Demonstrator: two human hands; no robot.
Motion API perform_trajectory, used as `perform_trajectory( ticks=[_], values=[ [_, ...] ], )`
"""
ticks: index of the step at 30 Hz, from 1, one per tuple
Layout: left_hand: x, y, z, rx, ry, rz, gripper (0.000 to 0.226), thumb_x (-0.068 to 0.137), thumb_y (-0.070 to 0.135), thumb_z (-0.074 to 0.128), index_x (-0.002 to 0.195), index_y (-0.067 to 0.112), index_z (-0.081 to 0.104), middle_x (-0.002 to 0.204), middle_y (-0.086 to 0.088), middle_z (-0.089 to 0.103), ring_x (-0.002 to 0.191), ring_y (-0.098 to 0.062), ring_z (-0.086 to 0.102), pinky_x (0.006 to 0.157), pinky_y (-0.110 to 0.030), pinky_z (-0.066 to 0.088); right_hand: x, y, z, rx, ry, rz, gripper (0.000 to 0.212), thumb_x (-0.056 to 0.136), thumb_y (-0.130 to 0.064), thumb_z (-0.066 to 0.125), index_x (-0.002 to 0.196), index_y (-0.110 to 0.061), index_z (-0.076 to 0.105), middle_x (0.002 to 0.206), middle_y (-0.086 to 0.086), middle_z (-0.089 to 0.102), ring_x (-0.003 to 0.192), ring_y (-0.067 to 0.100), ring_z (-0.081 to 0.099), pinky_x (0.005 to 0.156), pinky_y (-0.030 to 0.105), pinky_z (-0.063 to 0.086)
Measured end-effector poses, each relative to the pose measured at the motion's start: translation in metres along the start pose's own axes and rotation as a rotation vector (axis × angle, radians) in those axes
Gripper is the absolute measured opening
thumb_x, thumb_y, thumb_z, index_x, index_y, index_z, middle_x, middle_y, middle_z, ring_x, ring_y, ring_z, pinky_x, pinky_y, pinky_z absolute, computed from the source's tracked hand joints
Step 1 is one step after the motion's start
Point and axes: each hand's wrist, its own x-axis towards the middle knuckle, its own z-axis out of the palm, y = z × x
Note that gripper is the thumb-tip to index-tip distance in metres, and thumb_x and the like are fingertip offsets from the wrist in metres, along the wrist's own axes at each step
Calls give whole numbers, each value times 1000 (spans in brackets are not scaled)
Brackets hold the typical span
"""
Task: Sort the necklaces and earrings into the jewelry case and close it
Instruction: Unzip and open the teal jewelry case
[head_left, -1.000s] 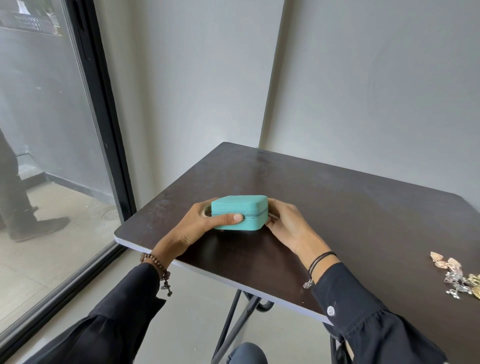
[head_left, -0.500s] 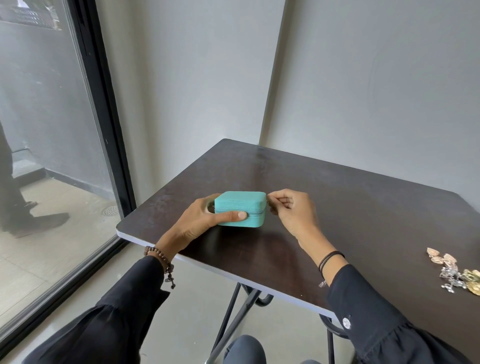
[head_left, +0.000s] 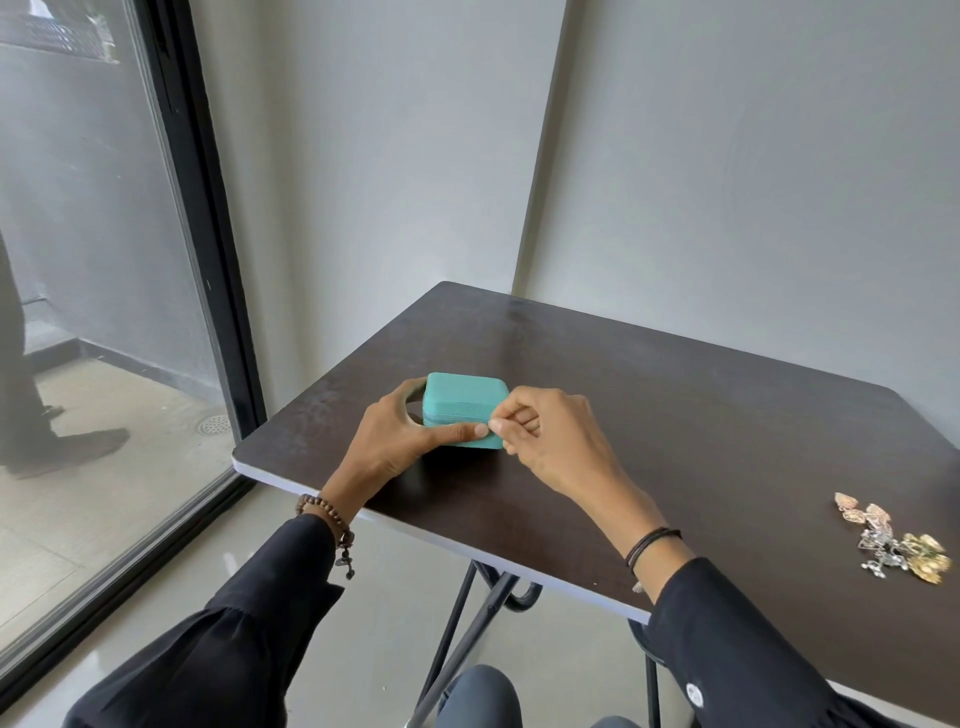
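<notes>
While left hand (head_left: 395, 441) grips small teal zip-round jewelry case (head_left: 465, 396), thumb across its front, on dark brown table (head_left: 675, 415) | right hand (head_left: 550, 441), no longer at case side, pinches zip line (head_left: 457, 415) at front corner with thumb and forefinger: opening likely begins | case closed, contents hidden | gold-and-silver jewelry heap (head_left: 896, 545) far right, unsorted.

Looks like a plain, sparsely furnished room, home or office not clear. Bare grey walls (head_left: 727, 156) meeting in a corner, glossy pale floor tiles (head_left: 395, 582), a dark folding counter (head_left: 675, 415) on thin metal legs (head_left: 467, 623). On the left, a tall glass door (head_left: 78, 234) in a black frame (head_left: 208, 286). Beyond it, a tiled outdoor floor (head_left: 130, 493) with a round drain (head_left: 214, 425) and a person's legs (head_left: 21, 389).
</notes>
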Motion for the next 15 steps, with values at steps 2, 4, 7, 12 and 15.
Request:
perform_trajectory(
  ticks=[2, 4, 7, 12, 15],
  values=[
    [1, -1, 0, 18, -6, 2, 93, 53, 66, 89, 134, 35, 56, 120, 21, 64, 96, 9, 63, 81, -14, 47, 1, -3, 2, -15, -16, -1, 7, 93, -24, 71, 94, -20, 76, 87, -1, 76, 74, 8, 71, 77, 31, 62],
    [2, -2, -1, 17, -28, 6, 97, 53, 63, 90, 137, 34, 52, 123, 20, 63, 93, 3, 66, 82, -15, 49, 1, -4, 1, -31, -51, 8, 11, 94, -26, 71, 97, -18, 78, 86, -1, 76, 75, 6, 71, 75, 23, 61],
    [2, -3, -4, 27, -89, 34, 98, 58, 54, 91, 142, 31, 48, 125, 20, 59, 90, -3, 68, 79, -12, 49, 0, -3, -4, -45, -136, 39, 13, 91, -27, 75, 100, -18, 78, 87, -6, 74, 78, 1, 69, 69, 7, 52],
    [3, -4, -8, 2, -157, 65, 94, 62, 40, 94, 144, 32, 46, 129, 20, 59, 90, -2, 69, 76, -9, 51, 1, -3, -10, -153, -203, 3, 20, 94, -12, 66, 112, -15, 75, 101, 0, 74, 85, 5, 69, 78, 10, 52],
    [4, -8, -7, -1, -142, 71, 96, 61, 43, 94, 144, 31, 46, 130, 19, 59, 92, -5, 70, 80, -14, 53, 5, -9, -7, -350, -242, -131, 22, 97, -7, 57, 109, -15, 74, 109, 6, 72, 95, 19, 68, 87, 34, 58]
  ],
)
